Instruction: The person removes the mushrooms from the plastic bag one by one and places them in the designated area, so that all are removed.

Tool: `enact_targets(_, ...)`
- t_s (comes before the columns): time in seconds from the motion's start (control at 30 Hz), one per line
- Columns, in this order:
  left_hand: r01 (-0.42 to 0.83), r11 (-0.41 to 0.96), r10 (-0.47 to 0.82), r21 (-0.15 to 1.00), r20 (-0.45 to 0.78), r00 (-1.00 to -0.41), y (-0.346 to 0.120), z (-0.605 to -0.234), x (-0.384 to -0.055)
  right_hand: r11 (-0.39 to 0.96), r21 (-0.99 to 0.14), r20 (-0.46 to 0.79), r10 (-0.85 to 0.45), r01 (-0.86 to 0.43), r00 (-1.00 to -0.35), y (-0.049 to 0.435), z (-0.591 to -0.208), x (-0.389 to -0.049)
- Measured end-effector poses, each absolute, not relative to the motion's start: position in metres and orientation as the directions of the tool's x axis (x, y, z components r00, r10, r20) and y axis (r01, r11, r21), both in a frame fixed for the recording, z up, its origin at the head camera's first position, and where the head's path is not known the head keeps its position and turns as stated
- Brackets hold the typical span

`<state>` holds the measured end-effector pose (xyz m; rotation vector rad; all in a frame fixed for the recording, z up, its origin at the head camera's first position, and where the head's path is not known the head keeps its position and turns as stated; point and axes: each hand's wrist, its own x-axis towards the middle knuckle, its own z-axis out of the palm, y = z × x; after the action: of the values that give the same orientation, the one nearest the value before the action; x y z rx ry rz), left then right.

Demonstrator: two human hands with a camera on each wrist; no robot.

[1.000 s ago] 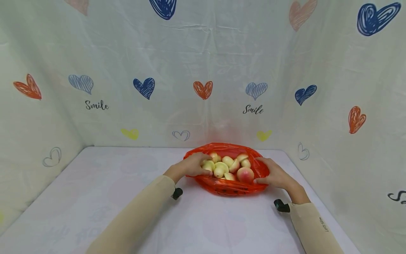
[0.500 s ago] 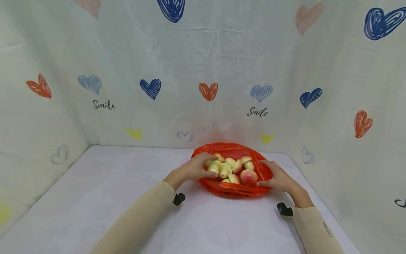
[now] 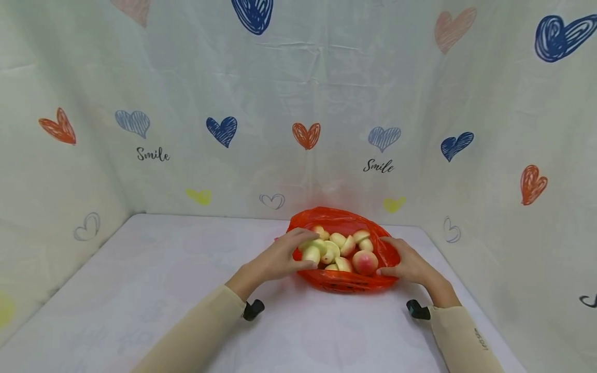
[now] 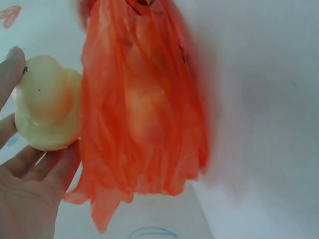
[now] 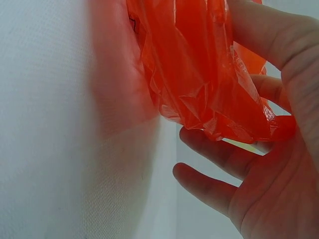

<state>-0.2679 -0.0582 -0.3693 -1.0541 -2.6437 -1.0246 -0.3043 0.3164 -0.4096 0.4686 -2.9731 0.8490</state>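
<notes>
White cloth backdrop with drawn hearts [image 3: 261, 171]: hangs beyond and beside your work.
Pale cloth-covered table [image 3: 186, 290]: spreads flat in front of you.
Crinkled red-orange plastic bag [image 3: 345, 282]: sits gaping near the table's far edge; expect thin, limp, slippery film that may tear, so gather a folded rim rather than 1 layer.
Rounded pale-yellow fruit pieces, some pink-edged [image 3: 338, 239]: lie loose inside; expect them to roll, so cup each around its widest part.
Round pink-blushed fruit [image 3: 365, 262]: rests at the right inside; probably firm, light and smooth.
Lumpy pale-yellow fruit [image 4: 45, 92]: at the bag's left side, in your left hand [image 3: 282, 255], thumb against 1 side, fingers under another; 1 piece or 2, you cannot tell. Press gently; it could bruise.
Right hand [image 3: 407, 262]: spread wide at the bag's right edge, film against it; whether you pinch it, the views cannot tell.
</notes>
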Motion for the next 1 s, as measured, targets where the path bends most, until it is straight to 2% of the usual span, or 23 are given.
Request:
enact_targets(0.23,0.734,0.457,0.547,0.502,0.492,-0.677,-0.074,-0.371,-0.253,0.815,-0.504,0.094,-0.279,-0.287,-0.956,0.318,-0.410,-0.304)
enact_targets(0.4,0.755,0.446,0.525,0.480,0.543,-0.655,-0.089,-0.373,-0.248,0.815,-0.505,0.094,-0.274,-0.283,-0.957,0.320,-0.411,-0.302)
enact_targets(0.73,0.748,0.481,0.458,0.458,0.595,-0.660,-0.129,-0.368,-0.250,0.812,-0.512,0.100,-0.267,-0.280,-0.958,0.316,-0.410,-0.304)
enact_targets(1.0,0.698,0.523,0.418,0.490,0.566,-0.711,-0.151,-0.375,-0.263,0.813,-0.515,0.085,-0.266,-0.271,-0.960,0.315,-0.410,-0.305)
